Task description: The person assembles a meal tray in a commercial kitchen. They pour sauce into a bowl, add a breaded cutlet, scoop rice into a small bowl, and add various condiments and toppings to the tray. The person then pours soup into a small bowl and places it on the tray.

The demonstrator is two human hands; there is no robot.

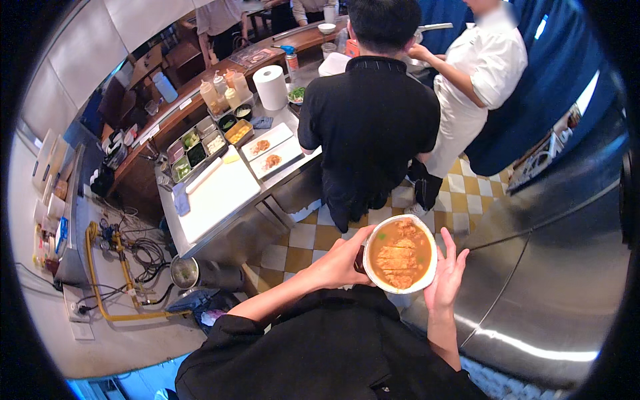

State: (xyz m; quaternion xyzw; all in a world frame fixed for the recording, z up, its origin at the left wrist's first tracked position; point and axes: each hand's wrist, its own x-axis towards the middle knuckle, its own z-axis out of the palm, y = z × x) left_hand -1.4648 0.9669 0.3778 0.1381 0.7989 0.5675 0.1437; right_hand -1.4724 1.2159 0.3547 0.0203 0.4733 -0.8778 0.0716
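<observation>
A round white-rimmed bowl (pixel 432 267) is held up in front of me, filled with brown sauce or soup. Sliced breaded cutlet (pixel 397 255) lies in it, with a bit of green at one side. My left hand (pixel 348 259) grips the bowl's left side, thumb near the rim; something dark shows between hand and bowl. On the other side, my right hand (pixel 445 275) rests against the bowl with its fingers stretched out and apart. The underside of the bowl is hidden.
A co-worker in black (pixel 370 127) stands just ahead, another in white (pixel 470 87) beyond. At left, a counter bears a white cutting board (pixel 223 200), ingredient containers (pixel 197 152), two plates of food (pixel 272 160) and a paper roll (pixel 269 87). A steel surface (pixel 533 287) is at right.
</observation>
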